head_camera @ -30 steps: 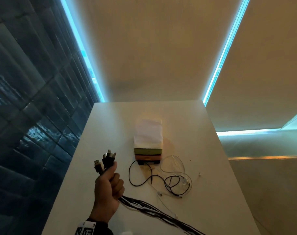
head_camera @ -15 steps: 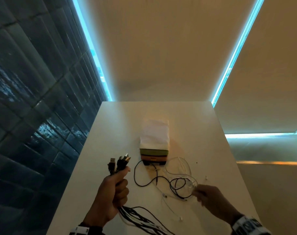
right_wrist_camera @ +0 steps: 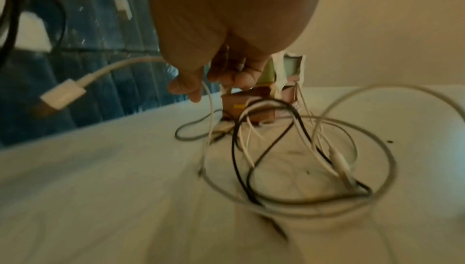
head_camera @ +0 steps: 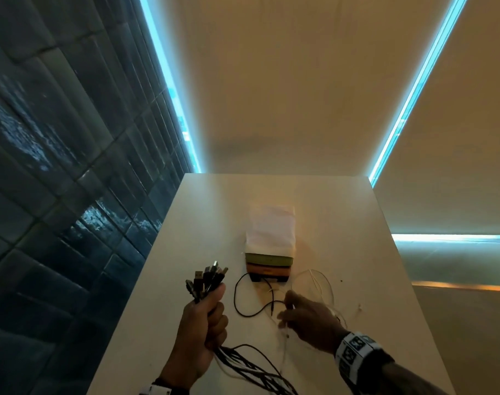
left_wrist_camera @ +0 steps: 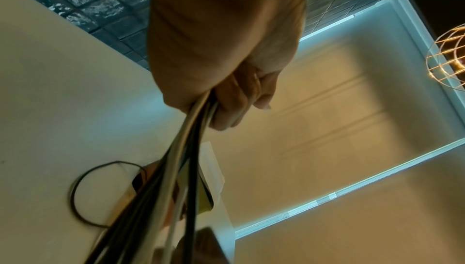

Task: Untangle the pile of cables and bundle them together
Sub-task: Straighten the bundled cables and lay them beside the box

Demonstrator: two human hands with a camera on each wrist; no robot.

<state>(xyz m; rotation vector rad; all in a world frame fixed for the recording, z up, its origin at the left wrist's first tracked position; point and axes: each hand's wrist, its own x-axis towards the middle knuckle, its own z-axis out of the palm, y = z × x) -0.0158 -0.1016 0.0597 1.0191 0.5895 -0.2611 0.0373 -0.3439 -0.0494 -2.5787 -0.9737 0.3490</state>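
Observation:
My left hand point(head_camera: 211, 309) grips a bundle of black and white cables point(head_camera: 243, 366) upright, with several USB plugs point(head_camera: 207, 276) sticking out above the fist. The left wrist view shows the bundle point(left_wrist_camera: 181, 169) running down out of that hand point(left_wrist_camera: 226, 101). A loose tangle of thin black and white cables point(head_camera: 314, 283) lies on the white table point(head_camera: 380, 295). My right hand point(head_camera: 285, 309) is over the tangle's left side. In the right wrist view its thumb and fingers point(right_wrist_camera: 203, 87) pinch a thin white cable point(right_wrist_camera: 210, 121) from the tangle point(right_wrist_camera: 302, 159).
A stack of flat boxes point(head_camera: 268, 266) in green and orange, topped with white cloth point(head_camera: 271, 232), stands mid-table just behind the tangle. A dark tiled wall point(head_camera: 57, 195) runs along the table's left edge. A white plug point(right_wrist_camera: 62, 95) hangs at the left of the right wrist view.
My right hand has come into view and moved left into the tangle, taking hold of a thin white cable. The left hand still holds the bundle upright.

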